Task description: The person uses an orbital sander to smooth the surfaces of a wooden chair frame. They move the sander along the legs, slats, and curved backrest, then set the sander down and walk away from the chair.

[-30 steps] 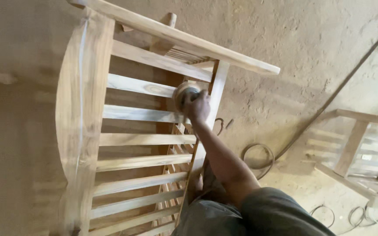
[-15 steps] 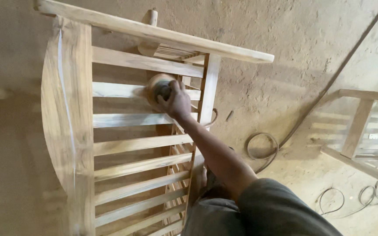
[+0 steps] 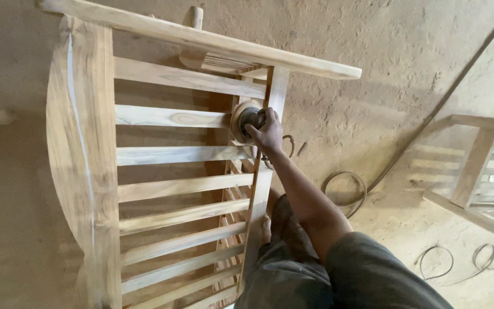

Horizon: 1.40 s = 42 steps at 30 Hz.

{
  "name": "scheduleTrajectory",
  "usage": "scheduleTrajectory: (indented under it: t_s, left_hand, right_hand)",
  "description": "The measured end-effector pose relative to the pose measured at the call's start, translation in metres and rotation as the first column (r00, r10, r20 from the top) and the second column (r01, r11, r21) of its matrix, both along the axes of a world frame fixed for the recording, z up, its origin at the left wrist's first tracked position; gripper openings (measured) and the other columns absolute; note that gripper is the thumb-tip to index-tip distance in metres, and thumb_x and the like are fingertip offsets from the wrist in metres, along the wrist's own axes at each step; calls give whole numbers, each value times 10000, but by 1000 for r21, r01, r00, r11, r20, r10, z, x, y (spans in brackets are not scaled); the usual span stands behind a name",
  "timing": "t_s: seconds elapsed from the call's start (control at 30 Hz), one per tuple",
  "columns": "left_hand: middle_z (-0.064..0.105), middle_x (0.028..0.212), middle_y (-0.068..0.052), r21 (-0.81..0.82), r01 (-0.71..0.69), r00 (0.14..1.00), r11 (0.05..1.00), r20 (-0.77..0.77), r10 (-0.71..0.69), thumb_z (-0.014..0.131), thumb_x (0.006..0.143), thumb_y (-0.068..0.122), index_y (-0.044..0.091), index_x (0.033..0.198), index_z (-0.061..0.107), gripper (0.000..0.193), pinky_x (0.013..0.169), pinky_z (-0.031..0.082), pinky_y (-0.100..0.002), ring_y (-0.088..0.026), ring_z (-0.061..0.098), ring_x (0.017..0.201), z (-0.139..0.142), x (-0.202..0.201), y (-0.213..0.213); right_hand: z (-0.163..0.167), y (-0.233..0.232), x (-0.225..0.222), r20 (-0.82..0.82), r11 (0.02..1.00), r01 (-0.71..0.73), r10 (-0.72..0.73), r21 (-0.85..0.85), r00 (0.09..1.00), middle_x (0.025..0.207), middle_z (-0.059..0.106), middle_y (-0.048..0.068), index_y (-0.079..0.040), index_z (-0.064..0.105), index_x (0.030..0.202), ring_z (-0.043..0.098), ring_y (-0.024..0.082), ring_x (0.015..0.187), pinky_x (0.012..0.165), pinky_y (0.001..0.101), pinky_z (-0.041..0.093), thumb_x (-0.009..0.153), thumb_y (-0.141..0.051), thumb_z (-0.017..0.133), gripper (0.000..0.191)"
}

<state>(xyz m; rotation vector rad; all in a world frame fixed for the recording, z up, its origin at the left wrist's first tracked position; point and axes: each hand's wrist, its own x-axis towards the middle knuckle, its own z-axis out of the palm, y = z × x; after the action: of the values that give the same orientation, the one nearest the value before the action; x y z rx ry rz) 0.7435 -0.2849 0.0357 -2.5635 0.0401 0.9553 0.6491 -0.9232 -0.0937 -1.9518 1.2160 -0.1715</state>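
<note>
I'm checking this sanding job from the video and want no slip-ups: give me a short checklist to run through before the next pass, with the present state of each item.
1. Grip on the sander: the right hand wraps its round body. Ok.
2. Disc contact: it sits at the end of a slat, beside the upright rail; whether it lies flat is hidden. Cannot tell.
3. Chair frame steadied: fingers low on the rail seem to brace it, partly hidden. Cannot tell.
4. Cable: lies looped on the floor by the chair, not across the slats. Ok.
5. Other chair: stands well apart on the right. Ok.
</note>
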Motion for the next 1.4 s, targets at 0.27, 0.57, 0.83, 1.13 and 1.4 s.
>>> scheduleTrajectory:
  t_s: [0.27, 0.57, 0.83, 1.13, 1.4]
  left_hand:
    - [584, 1327, -319, -203, 78, 981, 976, 189, -39, 704, 633, 738, -54, 1331, 568, 1064, 944, 461, -597, -453, 579, 1186, 6, -9, -30]
    - [552, 1394, -290, -378, -35, 954, 925, 262, 143, 767, 710, 750, -48, 1480, 431, 1159, 1001, 488, -600, -442, 572, 1274, -42, 50, -95]
    - [590, 1368, -276, -415, -56, 944, 908, 273, 184, 805, 708, 686, -60, 1468, 416, 1133, 1015, 448, -606, -432, 580, 1245, -25, 55, -104]
    - [580, 1344, -283, -428, -99, 946, 898, 240, 219, 817, 728, 631, -32, 1448, 380, 1072, 1025, 394, -647, -440, 558, 1245, -12, 60, -110]
    - [531, 1365, -302, -405, -75, 947, 911, 258, 193, 799, 728, 656, -22, 1427, 336, 1079, 1025, 383, -652, -460, 518, 1280, -12, 59, -107]
  right_hand:
    - [8, -8, 14, -61, 968, -149, 140, -204, 988, 1134, 613, 197, -72, 569, 1174, 678, 423, 932, 815, 535, 569, 777, -342, 821, 542]
    - [24, -1, 19, -119, 980, -175, 164, -96, 979, 1074, 672, 167, -88, 605, 1130, 706, 383, 929, 832, 498, 593, 726, -367, 836, 542]
    - [50, -1, 144, -232, 967, -67, 9, -246, 973, 1068, 651, 262, -30, 562, 1157, 675, 447, 955, 842, 547, 562, 857, -432, 773, 544]
    - [126, 73, 271, -218, 906, -342, 292, -250, 931, 1156, 562, 341, -1, 431, 1319, 686, 496, 911, 732, 520, 619, 906, -421, 680, 639]
    - [147, 92, 290, -186, 886, -390, 351, -251, 918, 1144, 563, 323, -16, 441, 1270, 695, 483, 883, 763, 533, 595, 915, -428, 703, 603]
